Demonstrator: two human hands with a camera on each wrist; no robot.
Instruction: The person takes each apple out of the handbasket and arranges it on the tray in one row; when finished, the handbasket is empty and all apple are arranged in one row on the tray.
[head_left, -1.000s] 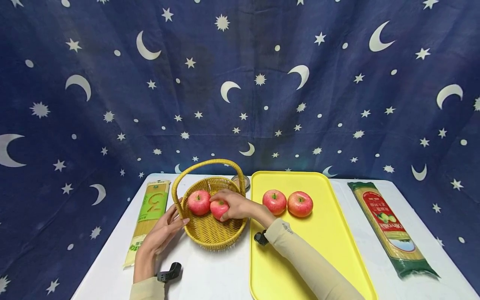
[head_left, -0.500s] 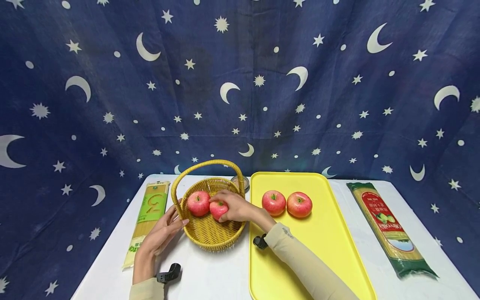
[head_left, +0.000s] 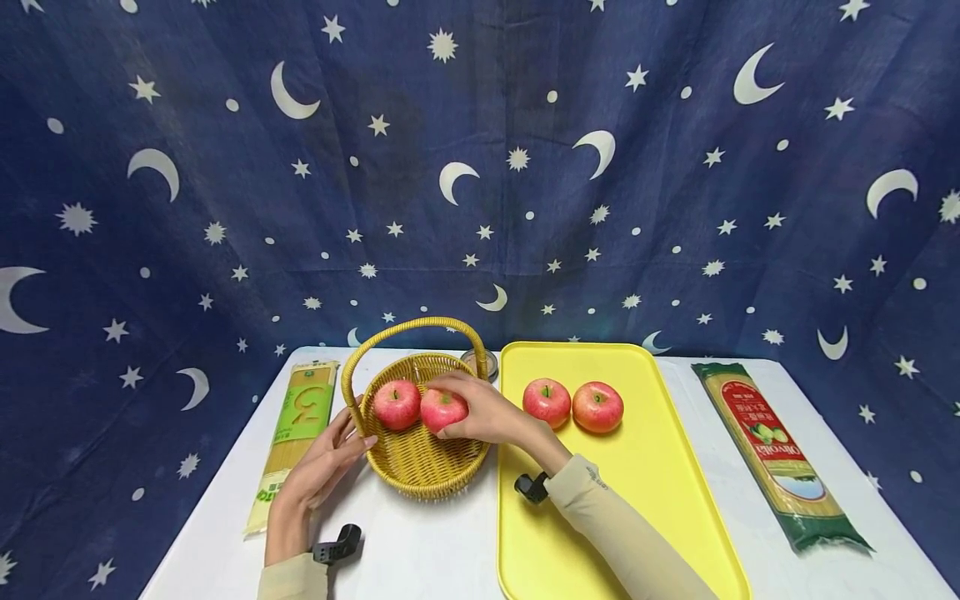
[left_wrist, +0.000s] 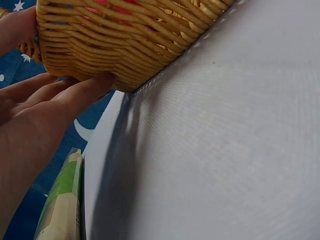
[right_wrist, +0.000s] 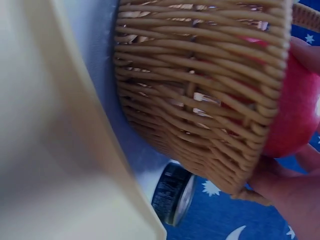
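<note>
Apple (right_wrist: 297, 112) above rim (right_wrist: 274, 97), right-wrist view only

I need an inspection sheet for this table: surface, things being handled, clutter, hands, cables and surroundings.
Surface: white table, partly covered.
Job's things: wicker basket with one resting apple inside; held apple at its opening; left tray apple and right tray apple side by side on a yellow tray.
Clutter: green-labelled noodle pack at left, red-labelled noodle pack at right, small round tin beside the basket.
Hands: left hand holds the basket's side near its handle; right hand grips the held apple.
Cables: nothing seen.
Surroundings: dark-blue curtain with moons and stars.
</note>
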